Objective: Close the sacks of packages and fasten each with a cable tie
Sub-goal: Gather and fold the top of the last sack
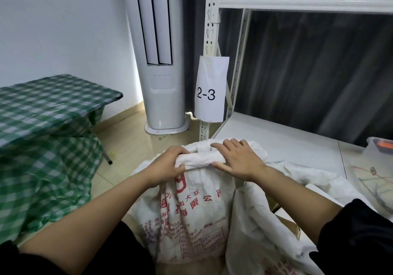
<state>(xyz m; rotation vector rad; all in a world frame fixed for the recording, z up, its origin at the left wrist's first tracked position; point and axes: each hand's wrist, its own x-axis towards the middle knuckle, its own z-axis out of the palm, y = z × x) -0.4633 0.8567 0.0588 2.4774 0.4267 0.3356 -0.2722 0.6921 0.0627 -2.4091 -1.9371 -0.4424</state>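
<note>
A white woven sack (191,217) with red printed characters stands on the floor in front of me. Its mouth is rolled into a thick band (200,159) at the top. My left hand (168,166) grips the left end of that rolled band, fingers curled over it. My right hand (236,160) holds the right end, fingers laid over the top and thumb underneath. A second white sack (268,230) leans against the first on the right, its top loose and open. Thin cable ties (380,191) lie on the shelf at the far right.
A white metal shelf rack (276,143) stands behind the sacks, with a paper label "2-3" (210,89) on its post and a clear plastic box (380,147) at its right. A tall white air conditioner (161,62) stands behind. A green checked table (49,109) is at left.
</note>
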